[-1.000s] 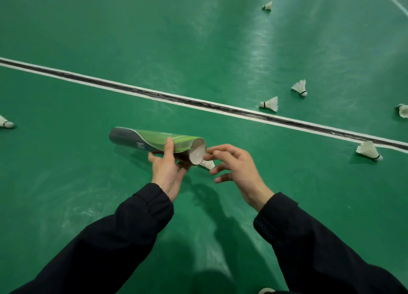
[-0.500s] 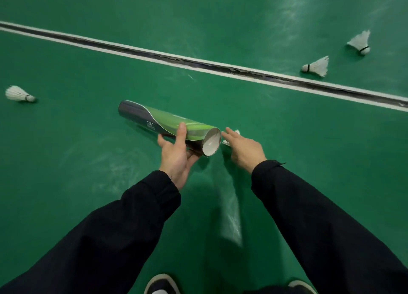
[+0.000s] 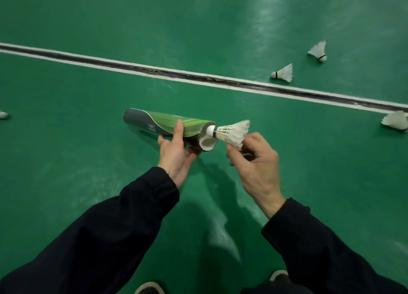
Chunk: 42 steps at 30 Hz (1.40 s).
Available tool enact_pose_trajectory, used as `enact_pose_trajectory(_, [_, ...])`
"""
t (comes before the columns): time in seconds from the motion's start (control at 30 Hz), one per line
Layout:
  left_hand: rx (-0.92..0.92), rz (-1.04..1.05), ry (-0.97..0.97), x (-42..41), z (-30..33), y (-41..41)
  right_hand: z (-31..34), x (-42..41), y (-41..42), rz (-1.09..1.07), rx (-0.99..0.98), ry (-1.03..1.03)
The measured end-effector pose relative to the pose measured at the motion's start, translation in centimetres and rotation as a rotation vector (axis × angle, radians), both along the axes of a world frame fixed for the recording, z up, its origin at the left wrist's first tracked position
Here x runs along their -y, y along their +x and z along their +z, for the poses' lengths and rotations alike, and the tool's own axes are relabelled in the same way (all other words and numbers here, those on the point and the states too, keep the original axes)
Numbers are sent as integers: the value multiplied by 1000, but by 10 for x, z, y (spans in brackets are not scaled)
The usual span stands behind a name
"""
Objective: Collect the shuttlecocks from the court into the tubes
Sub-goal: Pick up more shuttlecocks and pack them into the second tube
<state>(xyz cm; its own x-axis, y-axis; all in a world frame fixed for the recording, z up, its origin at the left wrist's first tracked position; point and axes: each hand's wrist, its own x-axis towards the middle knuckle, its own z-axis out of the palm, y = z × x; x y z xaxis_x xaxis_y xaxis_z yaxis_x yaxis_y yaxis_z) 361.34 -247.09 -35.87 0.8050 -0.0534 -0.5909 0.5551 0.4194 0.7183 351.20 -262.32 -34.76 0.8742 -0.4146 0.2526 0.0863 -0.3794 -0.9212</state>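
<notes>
My left hand (image 3: 176, 152) grips a green and grey tube (image 3: 163, 123) held level above the court, its open white mouth facing right. My right hand (image 3: 254, 161) pinches the feather skirt of a white shuttlecock (image 3: 231, 131). The shuttlecock's cork tip sits just at the tube's mouth, pointing in. More shuttlecocks lie on the green floor: two beyond the line at upper right (image 3: 283, 73) (image 3: 318, 51), one on the line at the right edge (image 3: 395, 120), one at the far left edge (image 3: 3, 115).
A white court line with a worn dark strip (image 3: 198, 77) runs diagonally across the green floor. My dark sleeves fill the lower frame, and the toes of my shoes (image 3: 150, 288) show at the bottom edge.
My right hand has picked a shuttlecock up from the floor and brought its cork to the tube's mouth. The view has risen and shifted, so the far shuttlecocks sit lower in the frame.
</notes>
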Motion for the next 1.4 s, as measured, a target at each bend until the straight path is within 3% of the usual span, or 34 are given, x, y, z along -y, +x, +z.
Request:
enact_pose_trajectory(0.1, [46, -55, -41, 19, 18, -11, 12, -6, -3, 75, -6, -293])
enact_pose_trajectory(0.2, [81, -92, -57, 30, 34, -25, 29, -6, -7, 301, -282, -381])
enact_pose_trajectory(0.3, [112, -134, -50, 32, 40, -37, 49, -8, -10, 492, -569, -105])
enact_pose_trajectory(0.43, [146, -217, -6, 37, 48, -55, 77, -6, -14, 525, -680, 245])
enact_pose_trajectory(0.57, [152, -265, -21, 48, 56, -62, 85, 5, -35, 410, -579, 314])
enact_pose_trajectory(0.67, [153, -245, -69, 66, 65, -57, 88, 22, -54, 297, -449, 191])
enact_pose_trajectory(0.8, [205, -316, -21, 96, 76, -60, 91, 49, -54, 415, -555, 64])
enact_pose_trajectory(0.97, [253, -414, 84, 138, 78, -76, 101, 96, -49, 485, -680, 278])
enact_pose_trajectory(1.07, [226, -456, 135, 165, 80, -75, 101, 126, -60, 491, -601, 377])
enact_pose_trajectory(1.27, [206, -478, 151, 250, 100, -68, 100, 193, -78, 242, -340, 445])
enact_pose_trajectory(1.4, [203, -495, 77, 299, 100, -50, 103, 238, -82, 32, -275, 466])
